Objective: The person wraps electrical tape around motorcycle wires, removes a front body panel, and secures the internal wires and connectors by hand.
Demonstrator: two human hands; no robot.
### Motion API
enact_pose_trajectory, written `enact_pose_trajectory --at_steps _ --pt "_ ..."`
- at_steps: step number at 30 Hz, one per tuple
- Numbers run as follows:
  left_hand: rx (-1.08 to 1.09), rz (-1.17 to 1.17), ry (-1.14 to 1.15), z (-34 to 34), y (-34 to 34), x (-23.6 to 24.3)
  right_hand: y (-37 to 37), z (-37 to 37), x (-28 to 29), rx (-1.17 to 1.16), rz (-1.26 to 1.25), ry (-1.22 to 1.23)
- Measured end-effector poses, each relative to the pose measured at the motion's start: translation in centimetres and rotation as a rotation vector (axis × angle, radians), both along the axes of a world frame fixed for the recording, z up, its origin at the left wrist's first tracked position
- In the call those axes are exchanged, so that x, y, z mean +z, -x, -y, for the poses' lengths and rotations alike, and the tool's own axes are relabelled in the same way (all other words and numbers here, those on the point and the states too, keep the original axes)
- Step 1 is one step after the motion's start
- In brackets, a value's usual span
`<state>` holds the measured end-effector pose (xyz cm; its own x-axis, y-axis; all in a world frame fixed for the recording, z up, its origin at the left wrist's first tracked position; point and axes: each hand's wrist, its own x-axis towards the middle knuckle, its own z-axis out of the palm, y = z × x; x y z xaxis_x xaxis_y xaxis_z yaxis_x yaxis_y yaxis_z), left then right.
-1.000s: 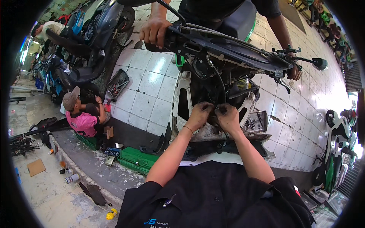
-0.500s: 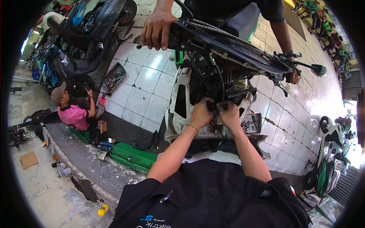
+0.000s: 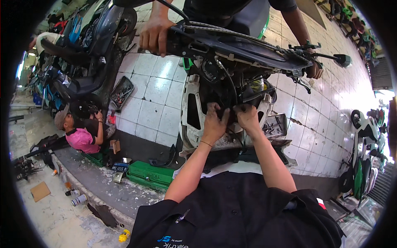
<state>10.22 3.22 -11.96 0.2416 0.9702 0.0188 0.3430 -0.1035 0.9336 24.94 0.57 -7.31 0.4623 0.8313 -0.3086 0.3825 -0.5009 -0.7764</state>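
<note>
Both hands reach into the dark cavity of a partly stripped scooter (image 3: 192,110), whose white body panels frame the opening. My left hand (image 3: 215,124) is on the left side, its thumb and fingers apart with nothing visible between them. Close beside it, my right hand (image 3: 249,119) has its fingers curled together among dark parts; what they pinch is hidden. A black cable (image 3: 234,84) runs down from the handlebar area toward my hands. Another person's hand (image 3: 155,36) rests on the left handlebar end, and that person's other hand (image 3: 315,70) is on the right end.
A tray of tools (image 3: 275,126) lies right of the scooter, another tool tray (image 3: 122,91) on the tiles at left. A green case (image 3: 149,175) sits near my left arm. A person in pink (image 3: 84,139) sits by a dark scooter (image 3: 89,62). A mirror (image 3: 342,60) juts out right.
My left hand's fingers have spread apart and drawn slightly left, away from my right hand. My right hand stays curled in the cavity. The whole view has shifted a little.
</note>
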Motion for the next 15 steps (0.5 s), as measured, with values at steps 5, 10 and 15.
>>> enact_pose_trajectory --at_steps 5,10,15 --pt "-0.131 -0.112 0.142 -2.9 1.5 2.8 -0.6 0.4 0.2 0.046 -0.075 0.008" --pt "-0.233 -0.015 0.623 -6.7 3.6 2.5 1.9 1.5 -0.6 0.232 0.126 -0.194" --pt "-0.244 -0.065 0.759 -6.7 1.6 6.2 2.2 2.8 -1.6 0.132 0.012 -0.124"
